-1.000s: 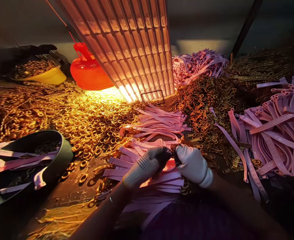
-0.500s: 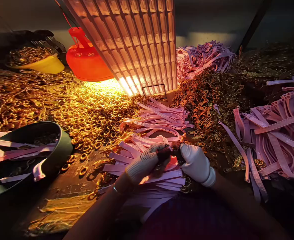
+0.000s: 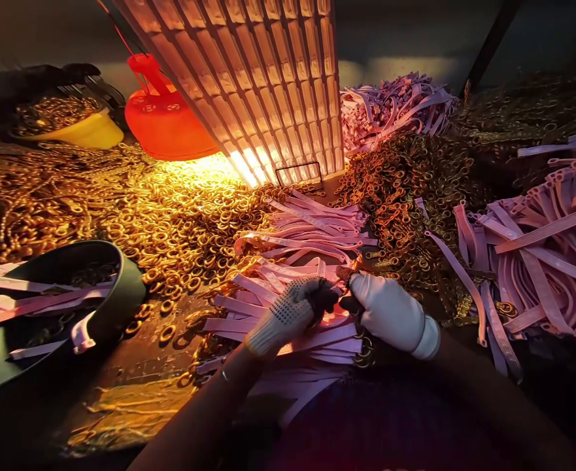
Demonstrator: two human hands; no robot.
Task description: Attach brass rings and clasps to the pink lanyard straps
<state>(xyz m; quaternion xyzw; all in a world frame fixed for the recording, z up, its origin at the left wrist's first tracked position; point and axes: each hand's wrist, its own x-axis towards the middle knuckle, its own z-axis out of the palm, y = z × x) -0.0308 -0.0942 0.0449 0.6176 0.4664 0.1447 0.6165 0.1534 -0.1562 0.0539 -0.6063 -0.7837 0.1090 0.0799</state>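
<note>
Both my hands wear gloves and meet over a heap of pink straps (image 3: 248, 291) in the middle of the table. My left hand (image 3: 290, 314), in a pale glove with dark dots and dark fingertips, has its fingers pinched together. Facing it closely, my right hand (image 3: 390, 311), in a white glove, is also closed, thumb and fingers pressed at the tips. Whatever lies between the fingertips is too dark and small to name. Beyond the hands lies another layer of pink straps (image 3: 312, 226). Gold rings (image 3: 167, 333) lie left of the heap.
A tilted ribbed panel (image 3: 278, 85) stands beside a glowing orange lamp (image 3: 165, 124). Small gold metal fittings (image 3: 400, 196) cover the table at right. A green basin (image 3: 133, 281) holds straps at left; a yellow bowl (image 3: 91, 131) sits behind. More pink straps (image 3: 552, 261) are piled at right.
My right hand has shifted slightly right and turned, its fingertips a little farther from the left hand's. My left hand has rolled so more dotted glove back shows. The view moved slightly.
</note>
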